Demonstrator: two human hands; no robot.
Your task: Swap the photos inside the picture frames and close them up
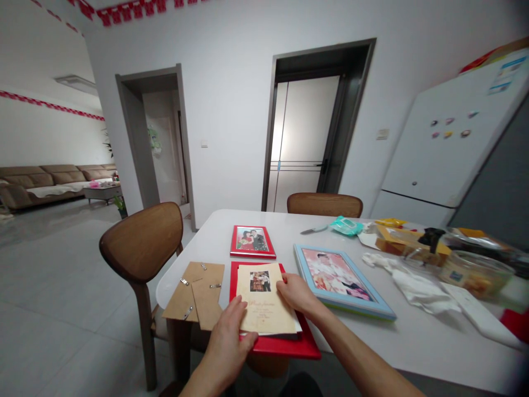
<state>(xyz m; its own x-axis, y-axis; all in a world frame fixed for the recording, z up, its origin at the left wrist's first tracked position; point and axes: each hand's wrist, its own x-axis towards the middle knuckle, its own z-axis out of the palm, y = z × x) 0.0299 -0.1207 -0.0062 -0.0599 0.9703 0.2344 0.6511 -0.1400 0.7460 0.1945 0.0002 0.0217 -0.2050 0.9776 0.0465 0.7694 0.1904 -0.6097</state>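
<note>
A cream card with a small photo lies on a red picture frame at the near edge of the white table. My left hand presses its fingers on the card's lower left edge. My right hand pinches the card's right edge. Left of the red frame lies a brown cardboard frame backing with metal clips, overhanging the table edge. A smaller red framed photo lies farther back, and a light blue framed photo lies to the right.
A wooden chair stands at the table's left and another chair at the far side. White cloth, a glass container, a teal wipes pack and packaging crowd the right. A fridge stands behind.
</note>
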